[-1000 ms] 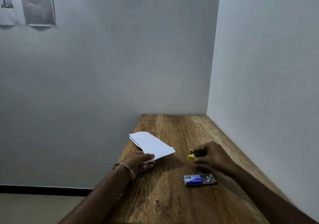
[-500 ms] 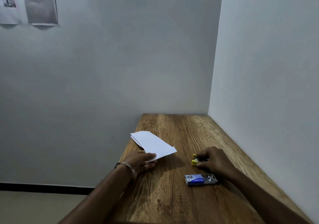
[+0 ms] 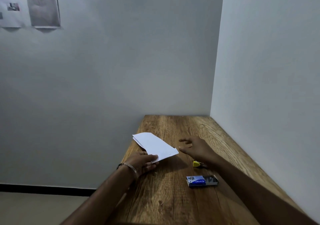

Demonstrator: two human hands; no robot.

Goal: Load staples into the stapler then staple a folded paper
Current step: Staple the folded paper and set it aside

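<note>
A folded white paper (image 3: 155, 145) is held a little above the wooden table (image 3: 174, 198), near its left edge. My left hand (image 3: 144, 163), with a metal bangle on the wrist, pinches the paper's near corner. My right hand (image 3: 196, 148) hovers open, fingers spread, just right of the paper and apart from it. The small yellow stapler (image 3: 197, 164) lies on the table, partly hidden under my right wrist. A blue staple box (image 3: 201, 181) lies slid open on the table nearer to me.
White walls close the table at the back and along the right side. The table's left edge drops to the floor (image 3: 34, 207). Printed sheets (image 3: 43, 4) hang on the back wall, top left.
My right hand set the yellow stapler down on the table, let go of it and moved up and left toward the paper, opening its fingers. My left hand still holds the paper.
</note>
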